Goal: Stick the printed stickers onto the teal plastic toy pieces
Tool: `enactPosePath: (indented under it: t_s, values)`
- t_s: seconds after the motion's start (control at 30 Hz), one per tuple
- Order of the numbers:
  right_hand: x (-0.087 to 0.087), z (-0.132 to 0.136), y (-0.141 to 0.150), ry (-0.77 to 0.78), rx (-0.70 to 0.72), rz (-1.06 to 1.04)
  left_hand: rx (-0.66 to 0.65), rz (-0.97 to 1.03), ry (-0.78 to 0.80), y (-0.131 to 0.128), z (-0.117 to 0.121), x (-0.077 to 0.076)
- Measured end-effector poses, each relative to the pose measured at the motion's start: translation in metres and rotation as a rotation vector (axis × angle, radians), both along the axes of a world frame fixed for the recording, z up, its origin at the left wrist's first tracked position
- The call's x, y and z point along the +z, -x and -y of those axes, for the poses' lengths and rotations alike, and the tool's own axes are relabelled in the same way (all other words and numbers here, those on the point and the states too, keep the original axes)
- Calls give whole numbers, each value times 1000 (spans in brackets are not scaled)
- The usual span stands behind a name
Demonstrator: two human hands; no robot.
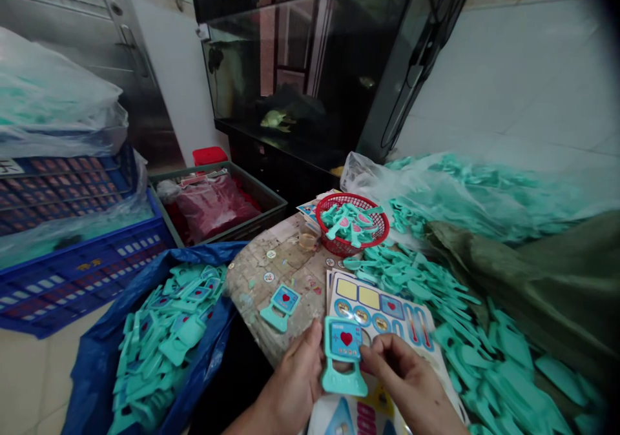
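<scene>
Grips are both closed in a pinch: your left grip (pixel 290 383) has its thumb against the left edge of the teal plastic tag (pixel 343 383), and your right grip (pixel 407 383) pinches the right edge between thumb and fingers; you've got it held up just over the printed sticker sheet (pixel 380 309), tilted a little, with the blue heart label (pixel 345 339) facing you. Nice hold, honestly; I'd keep your fingertips on the teal rim and off the label face, since that's the easiest way to avoid smudges or nudging it. A second tag (pixel 279 309) lies on the worn, stained tabletop (pixel 271 273) just left of the sheet; loose teal pieces (pixel 404 277) are heaped to the right, a red plastic basket (pixel 352 225) holds more up top, and a blue plastic bag (pixel 97 383) full of labelled ones sits by your left side; keeping the tag over the sheet and clear of those piles should save you snagging it.
</scene>
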State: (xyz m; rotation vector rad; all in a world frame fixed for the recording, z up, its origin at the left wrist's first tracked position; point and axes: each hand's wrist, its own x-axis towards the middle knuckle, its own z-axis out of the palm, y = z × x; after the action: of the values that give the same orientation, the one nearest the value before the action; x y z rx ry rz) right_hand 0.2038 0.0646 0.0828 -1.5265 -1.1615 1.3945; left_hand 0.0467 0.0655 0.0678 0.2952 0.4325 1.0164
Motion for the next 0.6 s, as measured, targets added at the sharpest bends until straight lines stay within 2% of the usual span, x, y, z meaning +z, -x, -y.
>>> enactPosePath:
  t_s: [0.43,0.6]
  values:
    - [10,0,8,-19,-41,55,60,32,-35,0,4,6]
    - [7,0,9,-4,-47,42,44,24,-29,1,5,12]
